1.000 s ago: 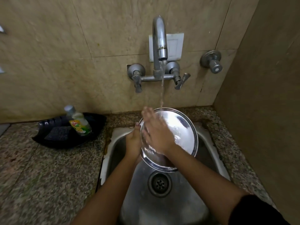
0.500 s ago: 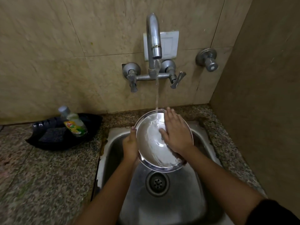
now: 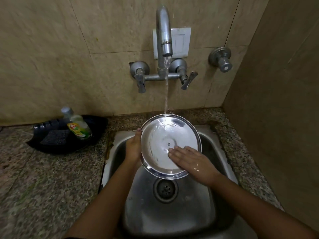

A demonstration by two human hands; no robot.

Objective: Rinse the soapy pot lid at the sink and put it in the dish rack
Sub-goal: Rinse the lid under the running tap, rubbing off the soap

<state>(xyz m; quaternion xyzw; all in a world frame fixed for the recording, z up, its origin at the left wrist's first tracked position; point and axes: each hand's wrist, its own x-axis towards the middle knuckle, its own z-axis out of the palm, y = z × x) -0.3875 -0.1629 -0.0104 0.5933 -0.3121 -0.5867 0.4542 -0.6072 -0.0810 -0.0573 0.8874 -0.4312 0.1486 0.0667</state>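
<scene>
A round steel pot lid is held tilted over the steel sink, its inner face toward me. Water runs from the wall tap onto the lid's upper edge. My left hand grips the lid by its left rim, thumb on the front edge. My right hand lies flat with fingers together on the lid's lower right face, wet. No dish rack is in view.
A black tray on the granite counter at left holds a dish soap bottle and a dark scrub pad. A side wall closes the right. The drain sits below the lid.
My right hand slid from the lid's upper left across to its right side and down to the lower right. The lid stays under the stream in my left hand.
</scene>
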